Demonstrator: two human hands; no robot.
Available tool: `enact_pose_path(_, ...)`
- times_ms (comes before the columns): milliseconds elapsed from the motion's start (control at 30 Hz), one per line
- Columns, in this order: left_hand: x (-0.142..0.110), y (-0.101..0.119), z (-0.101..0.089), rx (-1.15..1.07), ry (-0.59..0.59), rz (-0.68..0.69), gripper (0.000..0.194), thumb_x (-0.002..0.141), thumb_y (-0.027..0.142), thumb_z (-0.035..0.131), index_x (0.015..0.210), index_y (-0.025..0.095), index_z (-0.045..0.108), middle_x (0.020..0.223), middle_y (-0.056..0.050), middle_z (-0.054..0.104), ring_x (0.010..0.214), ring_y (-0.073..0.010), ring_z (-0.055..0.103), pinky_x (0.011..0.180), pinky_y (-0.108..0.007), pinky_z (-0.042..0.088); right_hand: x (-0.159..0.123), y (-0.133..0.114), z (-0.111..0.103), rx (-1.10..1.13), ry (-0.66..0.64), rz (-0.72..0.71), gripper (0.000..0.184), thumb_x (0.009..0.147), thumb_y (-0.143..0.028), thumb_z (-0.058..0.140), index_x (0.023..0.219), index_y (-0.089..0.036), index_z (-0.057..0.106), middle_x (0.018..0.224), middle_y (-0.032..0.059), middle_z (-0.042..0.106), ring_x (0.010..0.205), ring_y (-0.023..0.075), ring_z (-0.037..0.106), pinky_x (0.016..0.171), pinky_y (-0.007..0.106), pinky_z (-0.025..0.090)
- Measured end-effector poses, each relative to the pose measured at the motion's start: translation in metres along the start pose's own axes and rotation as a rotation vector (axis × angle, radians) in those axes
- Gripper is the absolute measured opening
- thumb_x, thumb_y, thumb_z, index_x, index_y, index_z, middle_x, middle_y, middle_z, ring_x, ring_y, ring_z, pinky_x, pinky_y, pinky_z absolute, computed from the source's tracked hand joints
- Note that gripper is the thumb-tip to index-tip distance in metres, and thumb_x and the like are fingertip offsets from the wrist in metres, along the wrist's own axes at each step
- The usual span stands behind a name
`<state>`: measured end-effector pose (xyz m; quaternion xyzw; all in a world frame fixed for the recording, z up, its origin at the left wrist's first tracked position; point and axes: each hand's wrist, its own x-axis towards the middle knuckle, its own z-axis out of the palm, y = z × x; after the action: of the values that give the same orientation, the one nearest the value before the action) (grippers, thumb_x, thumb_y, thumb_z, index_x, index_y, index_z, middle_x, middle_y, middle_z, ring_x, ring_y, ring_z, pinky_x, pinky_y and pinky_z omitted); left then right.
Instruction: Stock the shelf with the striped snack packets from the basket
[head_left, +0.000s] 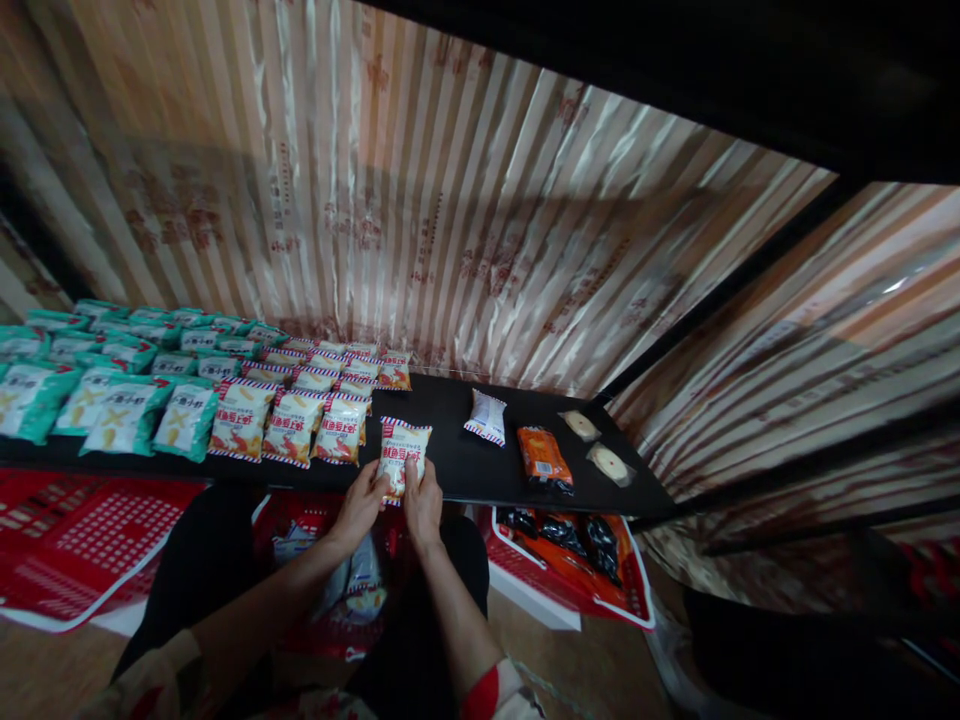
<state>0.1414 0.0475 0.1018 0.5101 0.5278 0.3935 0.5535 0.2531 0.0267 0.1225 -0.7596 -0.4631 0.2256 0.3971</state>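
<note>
Between my two hands is a white snack bag (403,450) with red lettering and a striped edge, upright at the front edge of the black shelf (450,465). My left hand (361,510) grips its lower left side, and my right hand (424,505) has its lower right, thumb on the front. Just left stand rows of matching snack bags (341,428), some behind others. One similar bag (487,416) lies apart to the right, its plain side up.
Teal snack bags (126,415) fill the shelf's left end. An orange packet (544,458) and two round wrapped items (610,464) lie at right. Below are red baskets (135,530), one holding orange-and-black packets (577,545). A dark post (712,300) slants at right.
</note>
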Motion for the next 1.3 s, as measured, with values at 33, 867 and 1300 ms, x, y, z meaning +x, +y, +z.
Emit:
enact_pose_path(33, 0.002, -0.002, 0.001, -0.009, 0.003, 0.007, 0.047, 0.079, 0.042, 0.051, 0.116, 0.013, 0.053, 0.097, -0.009, 0.066, 0.072, -0.0174, 0.063, 0.057, -0.025, 0.048, 0.001, 0.001, 0.000, -0.002, -0.008, -0.007, 0.053, 0.089, -0.054, 0.028, 0.112, -0.014, 0.054, 0.091, 0.0138, 0.069, 0.079, 0.0248, 0.065, 0.068, 0.031, 0.045)
enact_pose_path(867, 0.026, -0.003, -0.007, 0.080, 0.070, -0.014, 0.031, 0.079, 0.025, 0.054, 0.108, 0.014, 0.056, 0.093, -0.009, 0.066, 0.077, -0.0179, 0.064, 0.068, -0.028, 0.050, 0.022, 0.013, 0.008, 0.117, -0.053, -0.061, 0.041, 0.081, -0.042, 0.047, 0.111, -0.017, 0.060, 0.094, 0.0091, 0.070, 0.083, 0.0212, 0.064, 0.076, 0.031, 0.048)
enact_pose_path(1300, 0.045, -0.007, 0.009, 0.120, 0.176, 0.052, 0.036, 0.076, 0.017, 0.056, 0.111, 0.012, 0.054, 0.103, -0.012, 0.064, 0.091, -0.0205, 0.063, 0.079, -0.031, 0.048, 0.041, 0.018, -0.004, 0.303, -0.176, -0.027, 0.045, 0.074, -0.045, 0.056, 0.104, -0.012, 0.063, 0.080, 0.0066, 0.070, 0.071, 0.0184, 0.063, 0.066, 0.028, 0.049)
